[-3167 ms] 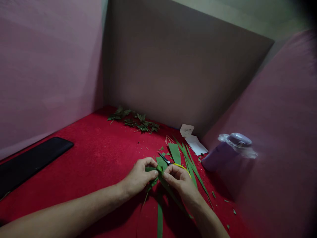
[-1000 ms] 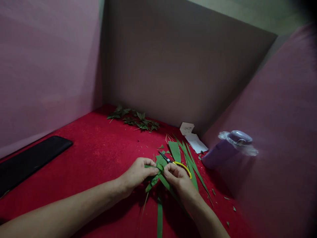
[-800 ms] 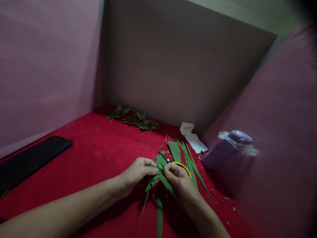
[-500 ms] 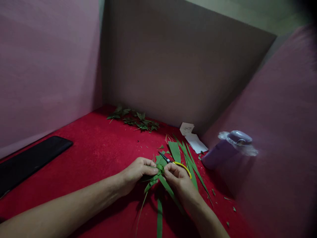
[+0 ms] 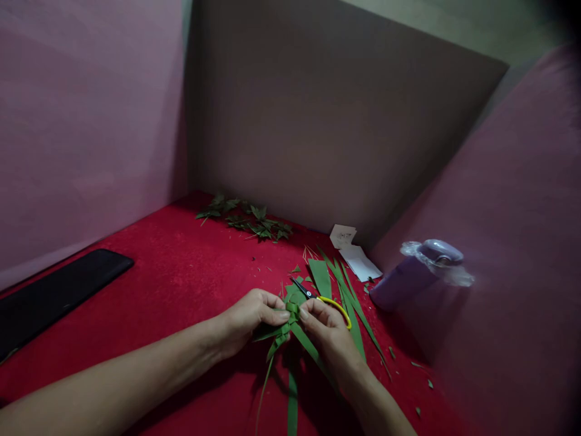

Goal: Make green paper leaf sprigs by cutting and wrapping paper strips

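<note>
A small green woven leaf piece is held between my two hands above the red cloth, with long leaf strips trailing down from it. My left hand pinches its left side between thumb and fingers. On the opposite side, my right hand has thumb and fingertips closed at the weave's edge. Which strip they grip is partly hidden by the fingers. Just beyond my right hand lie scissors with yellow handles and dark blades, partly covered by that hand.
Long green leaf strips and scraps lie to the right. Cut leaves are heaped at the back. White papers and a purple lidded container stand near the right wall. A black flat object rests at left on the red cloth.
The woven leaf piece has turned slightly in my fingers, and its lower tip and a thin trailing strand have shifted a little to the right. Both hands keep nearly the same place.
</note>
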`<state>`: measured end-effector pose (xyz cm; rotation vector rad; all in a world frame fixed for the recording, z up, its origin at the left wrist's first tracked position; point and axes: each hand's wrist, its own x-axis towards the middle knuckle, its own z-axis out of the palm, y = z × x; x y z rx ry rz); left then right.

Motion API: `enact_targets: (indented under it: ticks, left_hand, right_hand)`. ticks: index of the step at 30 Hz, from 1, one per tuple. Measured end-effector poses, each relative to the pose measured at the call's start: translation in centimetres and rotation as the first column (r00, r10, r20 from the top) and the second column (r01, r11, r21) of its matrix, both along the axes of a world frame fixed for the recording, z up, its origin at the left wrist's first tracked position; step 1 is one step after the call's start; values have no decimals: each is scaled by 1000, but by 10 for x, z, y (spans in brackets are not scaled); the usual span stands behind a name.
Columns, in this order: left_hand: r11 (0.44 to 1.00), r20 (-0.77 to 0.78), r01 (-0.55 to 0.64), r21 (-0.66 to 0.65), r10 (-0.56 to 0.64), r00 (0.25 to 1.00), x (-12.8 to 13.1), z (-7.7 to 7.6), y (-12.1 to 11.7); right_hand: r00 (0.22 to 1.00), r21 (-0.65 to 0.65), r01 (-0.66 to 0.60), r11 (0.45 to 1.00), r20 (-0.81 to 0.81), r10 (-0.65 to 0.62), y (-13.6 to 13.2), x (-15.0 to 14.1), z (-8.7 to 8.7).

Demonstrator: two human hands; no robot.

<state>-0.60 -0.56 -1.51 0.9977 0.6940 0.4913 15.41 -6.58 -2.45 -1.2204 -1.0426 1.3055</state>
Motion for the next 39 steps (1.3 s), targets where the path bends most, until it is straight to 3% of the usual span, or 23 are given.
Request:
enact_targets:
  ticks: [6,12,14,17,21,25,28,35,39]
  left_hand:
    - [999,2,23,-25,-23,1000,1,-2,0]
    - [990,-14,-117,83,119,993,2,-1,-1]
    - [981,-30,-147,123,152,988,2,1,-2]
    - [971,-50,-167,174,178,983,3,3,-3]
    - [956,-68,-180,232,200,977,5,2,-4]
    - [950,-89,-164,265,193,977,5,0,-5]
    - [947,-106,-154,280,190,976,5,0,-6]
    - [941,-136,-150,303,198,971,5,2,-5]
    - [943,-147,-147,300,198,969,5,2,-5]
  right_hand:
    - [999,6,9,1000,45,-9,-1,-2,-1]
    - [969,159,151,976,173,-179,-1,-3,4]
    - [917,310,150,939,312,-249,-4,-4,6]
    - [768,507,-16,862,557,-314,-8,-4,7]
    - [598,548,-135,825,709,-373,-8,-3,4]
    - [527,543,-169,823,755,-390,-6,-1,3]
    - [545,542,-173,823,748,-378,-7,-2,4]
    - [694,488,-114,866,662,-282,-8,-4,9]
    - [723,478,-94,873,636,-270,-8,-5,9]
